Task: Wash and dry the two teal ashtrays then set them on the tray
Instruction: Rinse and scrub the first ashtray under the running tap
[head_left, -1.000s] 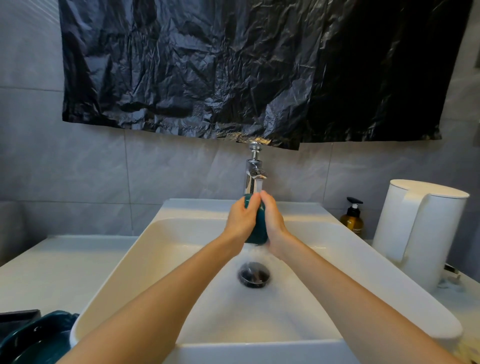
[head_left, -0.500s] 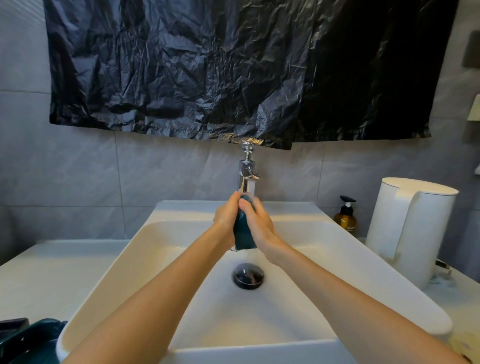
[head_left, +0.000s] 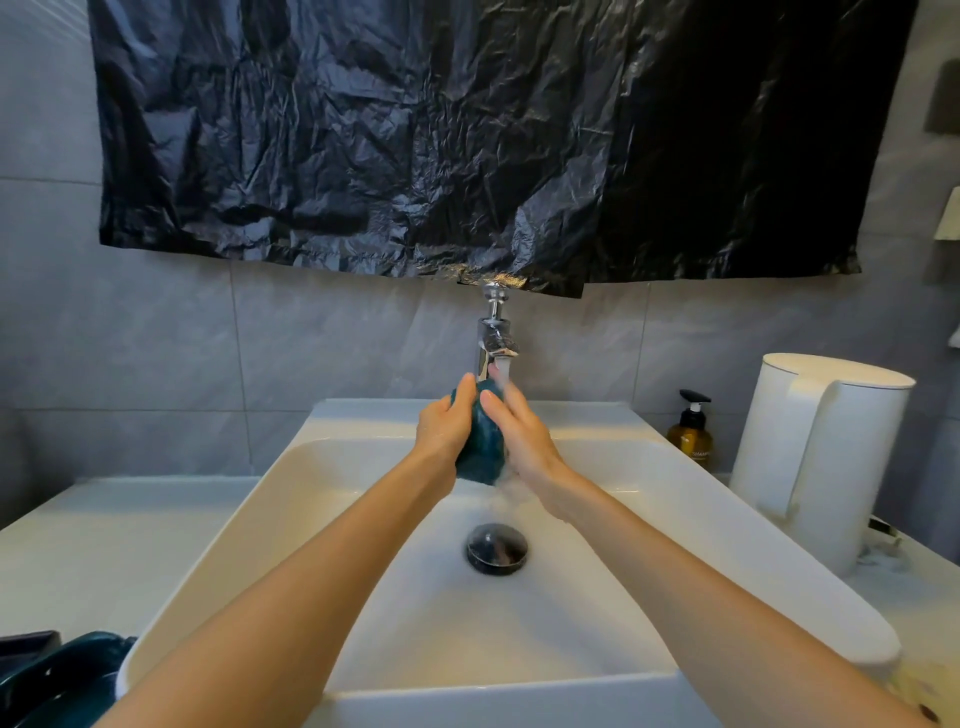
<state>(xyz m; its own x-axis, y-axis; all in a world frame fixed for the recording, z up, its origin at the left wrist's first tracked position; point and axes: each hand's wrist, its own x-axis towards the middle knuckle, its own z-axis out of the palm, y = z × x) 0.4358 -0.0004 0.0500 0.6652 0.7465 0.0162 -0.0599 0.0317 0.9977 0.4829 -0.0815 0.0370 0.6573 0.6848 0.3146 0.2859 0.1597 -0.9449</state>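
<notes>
A teal ashtray (head_left: 483, 447) stands on edge between my two hands, under the running chrome tap (head_left: 496, 338) over the white sink (head_left: 623, 525). My left hand (head_left: 444, 426) grips its left side with fingers curled over the top. My right hand (head_left: 519, 434) lies along its right side, fingers fairly straight against it, and water splashes off below. A second teal ashtray (head_left: 67, 675) sits at the bottom left on the counter, partly cut off by the frame edge.
A white kettle (head_left: 821, 457) and an amber pump bottle (head_left: 691, 431) stand to the right of the sink. The drain plug (head_left: 497, 548) is in the basin's middle. Black plastic sheeting (head_left: 467, 135) hangs on the wall above the tap.
My hands have shifted on the ashtray under the stream, turning it so more of its teal face shows. The view has swung slightly to the right.
</notes>
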